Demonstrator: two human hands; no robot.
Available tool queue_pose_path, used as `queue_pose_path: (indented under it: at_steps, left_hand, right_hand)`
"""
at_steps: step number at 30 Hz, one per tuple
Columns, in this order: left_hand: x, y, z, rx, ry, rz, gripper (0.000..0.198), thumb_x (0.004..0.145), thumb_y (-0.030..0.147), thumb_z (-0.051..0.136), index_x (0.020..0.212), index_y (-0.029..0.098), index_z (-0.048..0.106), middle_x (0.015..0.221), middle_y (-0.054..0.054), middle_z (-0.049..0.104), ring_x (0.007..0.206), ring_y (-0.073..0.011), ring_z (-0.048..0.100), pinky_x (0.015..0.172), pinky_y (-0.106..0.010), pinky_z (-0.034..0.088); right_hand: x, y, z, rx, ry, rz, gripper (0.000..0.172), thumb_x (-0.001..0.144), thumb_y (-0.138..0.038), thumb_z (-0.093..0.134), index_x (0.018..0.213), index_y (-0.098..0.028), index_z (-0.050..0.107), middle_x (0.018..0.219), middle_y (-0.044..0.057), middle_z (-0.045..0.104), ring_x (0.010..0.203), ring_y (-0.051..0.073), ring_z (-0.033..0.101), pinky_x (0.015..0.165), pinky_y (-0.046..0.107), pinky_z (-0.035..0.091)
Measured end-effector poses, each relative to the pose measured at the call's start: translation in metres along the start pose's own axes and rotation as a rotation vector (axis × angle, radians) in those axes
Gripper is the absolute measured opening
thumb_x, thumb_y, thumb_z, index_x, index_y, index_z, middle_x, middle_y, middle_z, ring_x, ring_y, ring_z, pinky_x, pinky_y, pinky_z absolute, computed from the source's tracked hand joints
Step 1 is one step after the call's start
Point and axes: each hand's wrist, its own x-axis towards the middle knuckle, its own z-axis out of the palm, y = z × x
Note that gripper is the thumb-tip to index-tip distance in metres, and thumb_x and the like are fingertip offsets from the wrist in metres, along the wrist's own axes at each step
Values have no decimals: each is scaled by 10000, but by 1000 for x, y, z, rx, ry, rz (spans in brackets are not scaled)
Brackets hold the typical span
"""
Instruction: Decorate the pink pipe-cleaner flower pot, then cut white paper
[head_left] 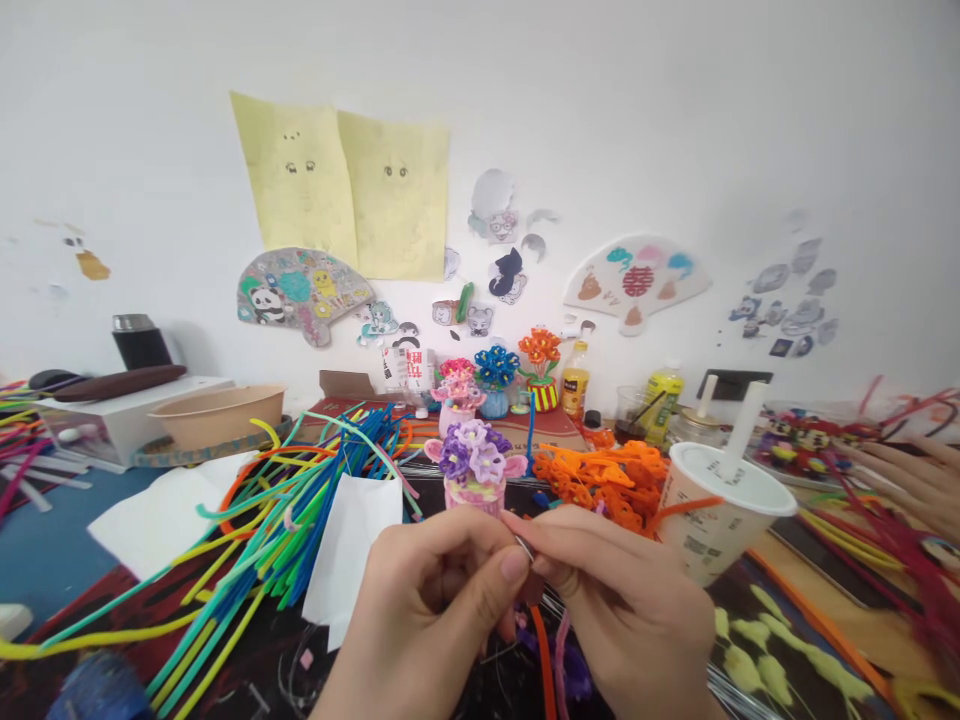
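Observation:
My left hand (pixel 442 600) is closed in a pinch, thumb against forefinger. Between its fingertips shows the end of a thin silvery piece (pixel 525 546), too small to name. My right hand (pixel 622 605) meets it there, its thumb and fingers pressed together on the same piece. Just beyond my fingertips stands a small pink pot of purple pipe-cleaner flowers (pixel 474 455). Below the hands, an orange pipe cleaner (pixel 541 660) and dark purple fuzzy bits (pixel 574 670) lie on the dark work surface, partly hidden by my fingers.
Green, blue and yellow pipe cleaners (pixel 300 500) spread at the left beside a white paper packet (pixel 356 550). A lidded drink cup (pixel 720 500) and a heap of orange pieces (pixel 600 480) stand right. Another person's hand (pixel 911 480) is at the far right.

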Motion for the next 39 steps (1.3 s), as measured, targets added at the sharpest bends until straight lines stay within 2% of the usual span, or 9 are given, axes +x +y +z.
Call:
queue_pose_path:
  at_steps: [7, 30, 39]
  left_hand:
    - [0, -3, 2, -13, 15, 8, 295, 800, 424, 685, 643, 176, 652, 486, 23, 577, 418, -65, 447, 383, -153, 337]
    - [0, -1, 1, -15, 2, -7, 295, 805, 416, 679, 634, 178, 646, 487, 26, 569, 425, -67, 448, 396, -158, 339]
    - [0, 1, 2, -15, -10, -27, 294, 804, 392, 677, 608, 180, 622, 477, 35, 556, 422, -62, 441, 405, -156, 350]
  right_hand:
    - [1, -1, 0, -15, 5, -17, 288, 871, -30, 567, 1047, -170, 746, 707, 52, 705, 575, 134, 666, 504, 186, 556]
    - [2, -2, 0, -1, 14, 2, 278, 890, -69, 565, 1067, -186, 746, 675, 42, 687, 539, 130, 649, 482, 190, 551]
    - [2, -1, 0, -38, 5, -33, 289, 891, -58, 556, 1083, -169, 741, 693, 56, 694, 577, 143, 670, 498, 195, 558]
